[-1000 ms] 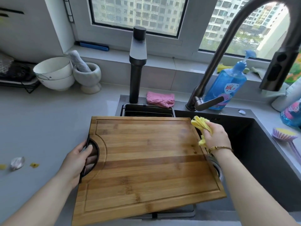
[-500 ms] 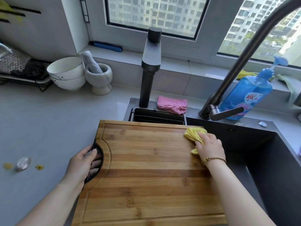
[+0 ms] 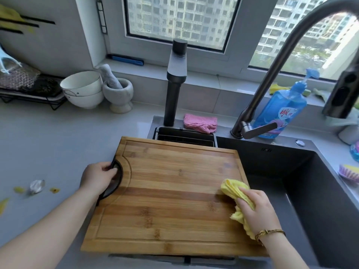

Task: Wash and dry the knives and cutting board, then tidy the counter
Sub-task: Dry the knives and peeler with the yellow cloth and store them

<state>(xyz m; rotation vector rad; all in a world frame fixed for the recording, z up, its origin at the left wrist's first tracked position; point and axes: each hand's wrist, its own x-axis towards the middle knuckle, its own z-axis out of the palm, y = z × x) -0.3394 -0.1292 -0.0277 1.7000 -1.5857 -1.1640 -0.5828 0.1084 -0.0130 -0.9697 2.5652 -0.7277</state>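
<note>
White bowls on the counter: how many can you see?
2, stacked on the grey counter left of the grey stone mortar: the upper white ceramic bowl nests in the lower white bowl. Another could be hidden inside the stack.

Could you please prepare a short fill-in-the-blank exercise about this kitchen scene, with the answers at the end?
1. The right hand presses a ____ cloth onto the cutting board.
2. The left hand grips the board by its black ____.
3. The pestle leans inside the stone ____.
Answers: yellow; handle; mortar.
</note>
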